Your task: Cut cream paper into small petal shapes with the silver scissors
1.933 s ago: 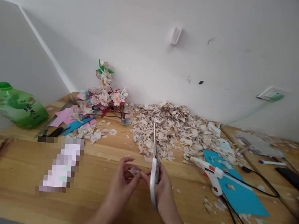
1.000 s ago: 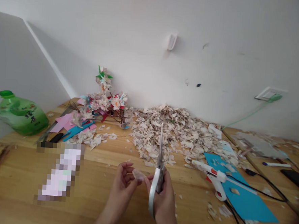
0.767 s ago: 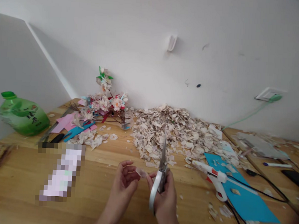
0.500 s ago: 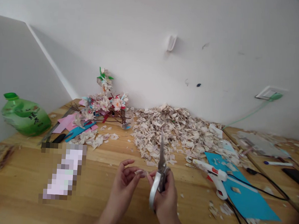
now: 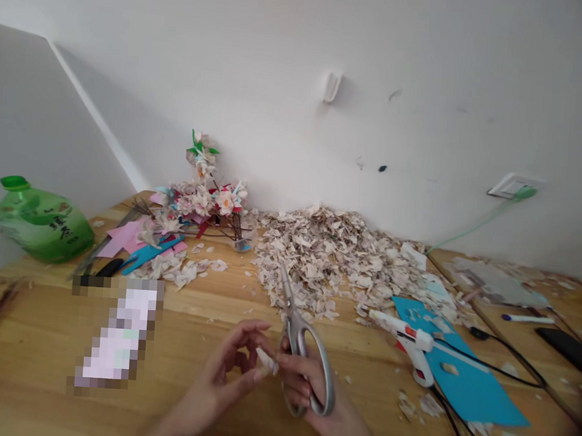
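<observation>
Between the fingertips of my left hand (image 5: 235,359) is a small whitish petal-like piece (image 5: 266,360), pinched at its lower edge. My right hand (image 5: 305,377) has its fingers through and around a pair of silver scissors (image 5: 322,355), whose blades point up and away and look closed. The right fingertips also touch the petal-like piece. Beyond the scissors' tips spreads a large heap of dry whitish petal-like flakes (image 5: 319,246). A smaller cluster of such flakes (image 5: 184,271) lies to the left.
Handmade flowers on stems (image 5: 208,200) stand at the back left beside pink paper (image 5: 122,237) and a green bottle (image 5: 44,222). At right, a white glue gun (image 5: 414,344) with a black cord rests by blue card (image 5: 487,388). A blurred patch (image 5: 121,332) lies left.
My right hand has turned, swinging the scissors' blades left and bringing the handle loops into view. The petal-like piece has tilted steeper between both hands. The view has shifted slightly.
</observation>
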### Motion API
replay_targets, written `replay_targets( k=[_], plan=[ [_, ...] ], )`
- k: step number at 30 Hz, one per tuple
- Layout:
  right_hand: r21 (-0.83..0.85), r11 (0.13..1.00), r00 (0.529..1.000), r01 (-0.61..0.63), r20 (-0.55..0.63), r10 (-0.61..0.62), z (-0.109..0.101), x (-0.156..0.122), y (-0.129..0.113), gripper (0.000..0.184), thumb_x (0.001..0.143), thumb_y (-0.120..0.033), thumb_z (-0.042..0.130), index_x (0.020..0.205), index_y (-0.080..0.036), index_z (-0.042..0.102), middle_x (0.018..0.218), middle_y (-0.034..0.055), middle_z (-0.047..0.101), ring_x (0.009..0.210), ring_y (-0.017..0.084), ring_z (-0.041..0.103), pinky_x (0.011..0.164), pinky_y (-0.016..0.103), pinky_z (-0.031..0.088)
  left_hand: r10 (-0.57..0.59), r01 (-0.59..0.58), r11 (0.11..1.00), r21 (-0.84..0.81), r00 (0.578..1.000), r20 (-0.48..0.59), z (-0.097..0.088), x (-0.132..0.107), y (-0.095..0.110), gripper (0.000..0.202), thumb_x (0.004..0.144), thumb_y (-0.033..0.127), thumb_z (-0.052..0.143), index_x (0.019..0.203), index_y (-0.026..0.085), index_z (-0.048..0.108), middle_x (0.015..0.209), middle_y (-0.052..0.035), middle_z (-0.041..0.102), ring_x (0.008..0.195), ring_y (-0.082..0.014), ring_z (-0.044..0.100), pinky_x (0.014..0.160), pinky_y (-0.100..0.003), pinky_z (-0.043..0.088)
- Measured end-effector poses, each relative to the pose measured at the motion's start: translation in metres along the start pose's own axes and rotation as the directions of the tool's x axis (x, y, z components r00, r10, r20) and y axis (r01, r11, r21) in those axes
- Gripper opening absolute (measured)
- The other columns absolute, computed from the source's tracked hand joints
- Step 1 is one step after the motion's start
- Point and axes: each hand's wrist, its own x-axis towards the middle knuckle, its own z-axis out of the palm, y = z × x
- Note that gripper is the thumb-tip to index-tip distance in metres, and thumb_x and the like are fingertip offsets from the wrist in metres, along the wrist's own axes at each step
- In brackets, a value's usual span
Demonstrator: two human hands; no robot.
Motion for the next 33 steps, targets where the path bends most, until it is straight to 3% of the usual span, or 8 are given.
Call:
replay_targets(
  k=[4,7,11,14,19,25,28,33],
  plan=[
    [0.011,0.996,0.989,-0.093,0.120,0.091,0.002,-0.004,0.001,0.020,0.053,-0.016,0.068,0.069,-0.016,0.055,0.041,-0.0130,0.042,0.030,-0.002,0.015,0.030,0.012,0.009,-0.041,0.039,0.998,-0.054,0.998,-0.039,0.001,0.005,-0.002,0.030,0.071,0.030,0.064,0.098,0.021,0.058,0.069,0.0004,0.056,0.067,-0.0128,0.053,0.064,-0.025,0.040],
    [-0.092,0.995,0.996,0.049,0.079,-0.041,0.003,-0.003,0.004,0.017,0.057,-0.021,0.067,0.070,-0.017,0.056,0.045,-0.0113,0.046,0.029,-0.002,0.019,0.030,0.012,0.012,-0.092,0.060,0.983,-0.175,0.980,-0.177,0.005,0.012,-0.009,0.033,0.064,0.034,0.069,0.091,0.018,0.058,0.061,0.0033,0.053,0.053,-0.0080,0.048,0.052,-0.020,0.037],
    [-0.184,0.952,0.968,0.246,-0.007,-0.251,0.005,-0.001,0.005,0.024,0.058,-0.034,0.066,0.070,-0.018,0.053,0.052,-0.0081,0.056,0.027,-0.002,0.020,0.028,0.014,0.010,-0.311,0.204,0.919,-0.338,0.901,-0.302,0.010,0.018,-0.019,0.050,0.051,0.043,0.075,0.087,0.017,0.054,0.047,0.0090,0.047,0.033,-0.0014,0.027,0.033,-0.016,0.019],
    [-0.263,0.923,0.945,0.282,-0.088,-0.315,0.007,-0.001,0.005,0.031,0.052,-0.035,0.069,0.068,-0.020,0.046,0.068,-0.0037,0.065,0.026,-0.003,0.020,0.027,0.015,0.007,-0.406,0.254,0.866,-0.430,0.860,-0.310,0.015,0.018,-0.023,0.051,0.048,0.045,0.075,0.084,0.018,0.051,0.038,0.0129,0.038,0.029,-0.0006,0.018,0.030,-0.015,0.010],
    [-0.435,0.836,0.905,0.336,-0.099,-0.415,0.007,0.004,0.005,0.035,0.048,-0.026,0.072,0.072,-0.021,0.046,0.077,-0.0011,0.063,0.035,0.002,0.035,0.029,0.016,0.019,-0.476,0.262,0.758,-0.597,0.849,-0.232,0.021,0.017,-0.023,0.037,0.052,0.032,0.077,0.076,0.015,0.053,0.055,0.0078,0.051,0.031,0.0031,0.020,0.030,-0.012,0.009],
    [-0.424,0.804,0.856,0.417,-0.113,-0.504,0.003,0.013,0.003,0.033,0.047,-0.025,0.073,0.064,-0.022,0.045,0.056,-0.0076,0.056,0.043,0.007,0.045,0.044,0.021,0.038,-0.567,0.291,0.640,-0.711,0.803,-0.182,0.020,0.021,-0.023,0.025,0.058,0.015,0.074,0.073,0.015,0.053,0.047,0.0107,0.040,0.029,0.0034,0.021,0.029,-0.010,0.012],
    [-0.395,0.838,0.878,0.376,-0.137,-0.459,0.005,0.015,-0.003,0.035,0.045,-0.026,0.075,0.063,-0.023,0.045,0.055,-0.0084,0.056,0.044,0.009,0.049,0.045,0.023,0.042,-0.567,0.261,0.608,-0.750,0.804,-0.180,0.021,0.024,-0.021,0.030,0.054,0.012,0.075,0.073,0.014,0.052,0.045,0.0115,0.039,0.030,0.0034,0.023,0.030,-0.009,0.013],
    [-0.344,0.855,0.889,0.387,-0.107,-0.446,0.007,0.020,-0.013,0.035,0.047,-0.027,0.074,0.065,-0.023,0.044,0.054,-0.0074,0.058,0.048,0.010,0.054,0.043,0.021,0.042,-0.514,0.187,0.701,-0.689,0.801,-0.306,0.026,0.035,-0.019,0.037,0.050,0.019,0.079,0.073,0.016,0.051,0.046,0.0105,0.047,0.032,0.0014,0.030,0.033,-0.010,0.020]
  ],
)
